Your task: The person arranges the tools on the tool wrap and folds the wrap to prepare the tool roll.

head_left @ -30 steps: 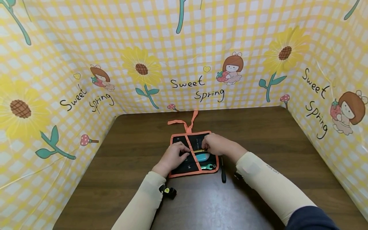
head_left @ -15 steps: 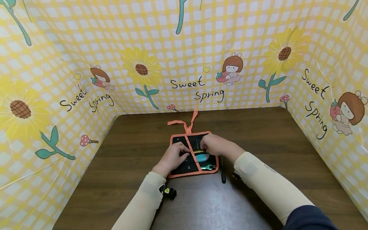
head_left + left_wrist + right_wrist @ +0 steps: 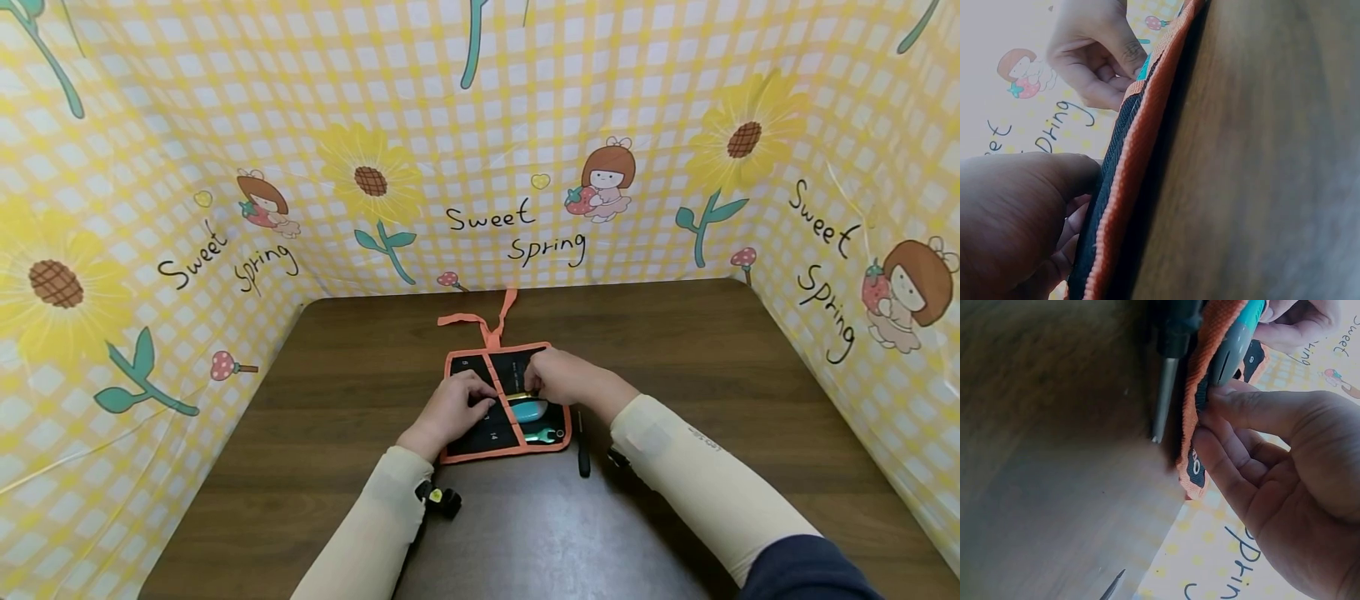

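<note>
A black tool pouch (image 3: 468,450) with orange edging lies unrolled on the table. My left hand (image 3: 447,412) rests on its left half, thumb and fingertips gathered on the fabric beside the orange centre band. My right hand (image 3: 562,375) is over the right half, with thumb and fingers pinching the end of a thin yellow tool (image 3: 517,397); its kind is mostly hidden. Just below it a teal-handled tool (image 3: 528,411) sits in the band, with a green open-ended wrench (image 3: 542,435) nearest me. In the right wrist view the teal tool (image 3: 1233,353) runs past my right thumb.
A black-handled screwdriver (image 3: 583,450) lies on the table right of the pouch. The pouch's orange tie straps (image 3: 491,329) spread toward the back. Yellow checked cloth (image 3: 480,167) walls the brown table (image 3: 337,350) on the back and sides.
My right hand has shifted very slightly left and back, still at the pouch. The visible yellow strip now sits a little lower, close above the teal tool. My left hand has stayed put.
</note>
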